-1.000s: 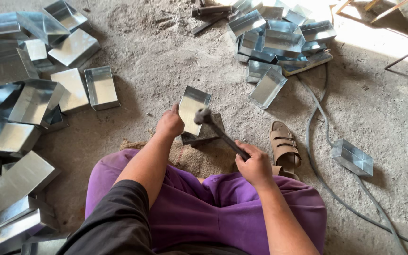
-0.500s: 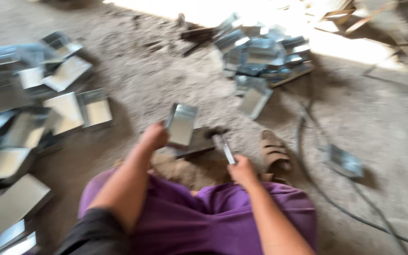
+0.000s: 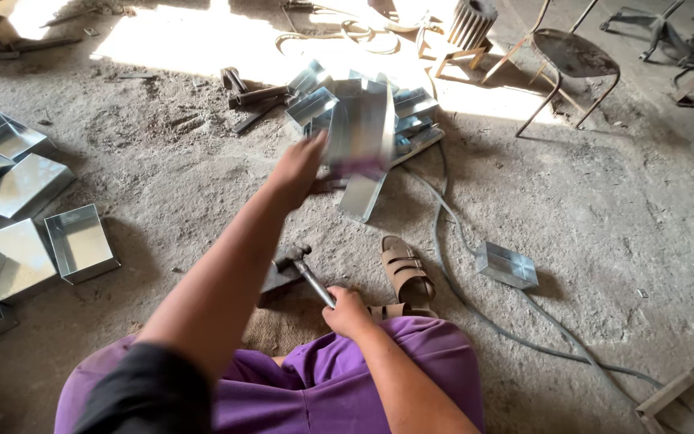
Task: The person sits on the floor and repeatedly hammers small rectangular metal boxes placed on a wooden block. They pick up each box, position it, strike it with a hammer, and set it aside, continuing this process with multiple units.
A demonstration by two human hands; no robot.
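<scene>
Left hand (image 3: pixel 299 169) grasps a blurred metal tray (image 3: pixel 359 128) by its edge, raised over the floor's far pile; probably light, stiff, sharp-rimmed. Right hand (image 3: pixel 349 312) clenches the hammer (image 3: pixel 308 273) handle.

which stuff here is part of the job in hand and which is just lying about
In hand:
left hand lifting a shiny metal tray
right hand gripping the hammer

Lying about:
sandal
cable
stool
small metal box
</scene>
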